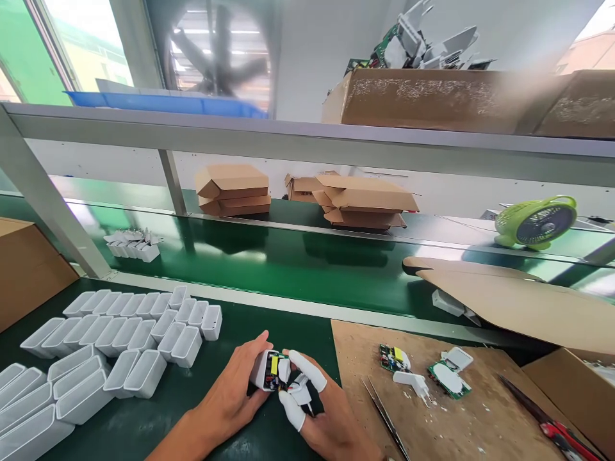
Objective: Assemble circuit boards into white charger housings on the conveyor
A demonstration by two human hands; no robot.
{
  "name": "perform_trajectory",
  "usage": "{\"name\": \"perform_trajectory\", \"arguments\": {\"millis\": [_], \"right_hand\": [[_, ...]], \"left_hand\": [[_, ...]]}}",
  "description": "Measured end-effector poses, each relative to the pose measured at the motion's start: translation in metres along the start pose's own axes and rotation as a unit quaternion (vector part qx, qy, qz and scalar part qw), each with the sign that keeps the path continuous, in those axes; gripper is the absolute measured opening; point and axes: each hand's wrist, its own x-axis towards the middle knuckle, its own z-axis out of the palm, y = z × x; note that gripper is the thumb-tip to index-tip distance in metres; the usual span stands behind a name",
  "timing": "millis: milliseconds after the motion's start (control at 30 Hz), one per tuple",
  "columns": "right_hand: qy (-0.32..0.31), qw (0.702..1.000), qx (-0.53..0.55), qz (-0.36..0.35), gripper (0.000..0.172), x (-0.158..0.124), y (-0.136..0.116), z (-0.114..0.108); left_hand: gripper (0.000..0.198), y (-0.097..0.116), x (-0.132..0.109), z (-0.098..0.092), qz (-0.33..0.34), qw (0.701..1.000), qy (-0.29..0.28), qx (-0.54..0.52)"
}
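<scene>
My left hand is closed around a white plastic housing, held over the green work surface. A small circuit board with a yellow part sits at the housing's open side; how far it is inside I cannot tell. My right hand, with white covers on thumb and forefinger, pinches the board's near end and a white plastic piece joined to it. To the left stand rows of white open housings. On the brown board at right lie tweezers and two circuit assemblies.
Red-handled pliers and a cardboard box are at far right. Beyond the metal rail runs a green conveyor. A shelf beam crosses above, bearing a loaded carton. A green fan stands at back right.
</scene>
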Motion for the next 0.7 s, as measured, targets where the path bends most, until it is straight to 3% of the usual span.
{"name": "perform_trajectory", "arguments": {"millis": [467,700], "right_hand": [[0.012,0.999,0.032,-0.02,0.062,0.0013,-0.0014,-0.0004],[0.011,0.998,0.032,-0.045,0.068,0.002,-0.0015,-0.002]], "left_hand": [[0.072,-0.0012,-0.0045,0.0026,-0.004,1.0,0.017,0.022],[0.074,-0.0017,-0.0057,0.0022,0.002,1.0,-0.001,0.02]]}}
